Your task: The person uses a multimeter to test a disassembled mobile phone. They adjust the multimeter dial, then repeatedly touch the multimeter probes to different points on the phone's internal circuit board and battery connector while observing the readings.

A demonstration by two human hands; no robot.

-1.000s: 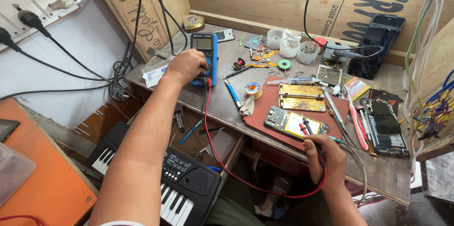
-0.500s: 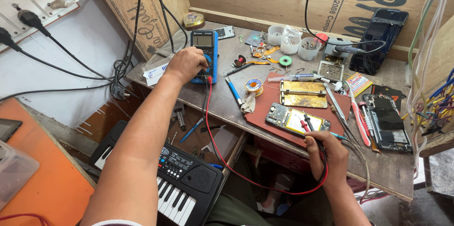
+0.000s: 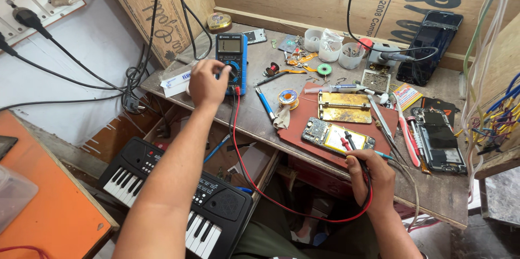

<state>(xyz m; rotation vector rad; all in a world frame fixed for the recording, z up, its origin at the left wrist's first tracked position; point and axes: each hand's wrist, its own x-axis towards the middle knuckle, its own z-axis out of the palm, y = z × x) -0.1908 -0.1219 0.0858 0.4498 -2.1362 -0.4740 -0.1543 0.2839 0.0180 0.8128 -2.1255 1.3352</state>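
Cluttered wooden workbench (image 3: 254, 123): the left hand (image 3: 207, 81) lies closed over the dial of a blue multimeter (image 3: 232, 61), which stands just beyond its fingers (screen uncovered). The right hand (image 3: 374, 175) pinches the red and black probes (image 3: 346, 141), tips down on an opened phone (image 3: 337, 137) lying on the red mat (image 3: 303, 115) just ahead of its knuckles. Solder reel (image 3: 287, 97) and blue pen (image 3: 265, 103) lie between the hands; a black keyboard (image 3: 179, 194) sits below the left forearm.
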